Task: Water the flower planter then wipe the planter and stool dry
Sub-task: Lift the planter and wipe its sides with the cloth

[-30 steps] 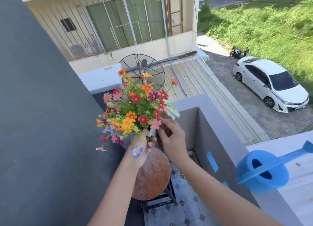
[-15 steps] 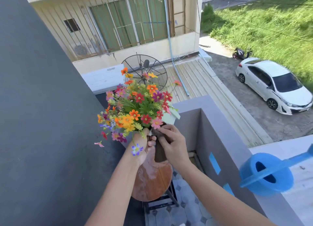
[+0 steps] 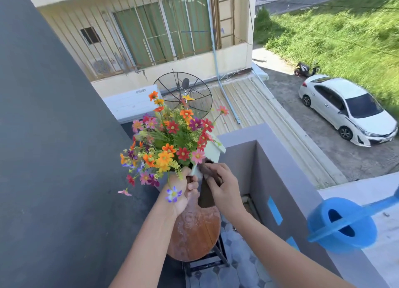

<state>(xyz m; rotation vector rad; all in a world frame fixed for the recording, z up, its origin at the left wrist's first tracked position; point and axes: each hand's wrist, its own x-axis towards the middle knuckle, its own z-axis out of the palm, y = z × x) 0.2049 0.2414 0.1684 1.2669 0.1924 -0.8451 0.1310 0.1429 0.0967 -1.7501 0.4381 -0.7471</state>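
Left hand [image 3: 183, 192]: fingers curled closed around the near lower edge of the planter [image 3: 212, 149], holding it in the air above the stool. Right hand [image 3: 222, 186]: fingers pressed together on a dark brown cloth [image 3: 207, 190], which lies against the planter's near right side and hangs down toward the stool seat. The two hands are just beside each other, nearly touching.

The planter is pale and tilted, with its flowers [image 3: 170, 141] leaning left and far; blooms are orange, red, pink and purple.

The stool [image 3: 194, 233] stands directly below the hands, round wooden seat on a dark frame. Its seat shows wet patches and droplets.

A blue watering can [image 3: 342, 225] rests on the top of the balcony wall [image 3: 280, 158], at near right, well apart from both hands. A dark grey wall [image 3: 54, 158] fills the left side.
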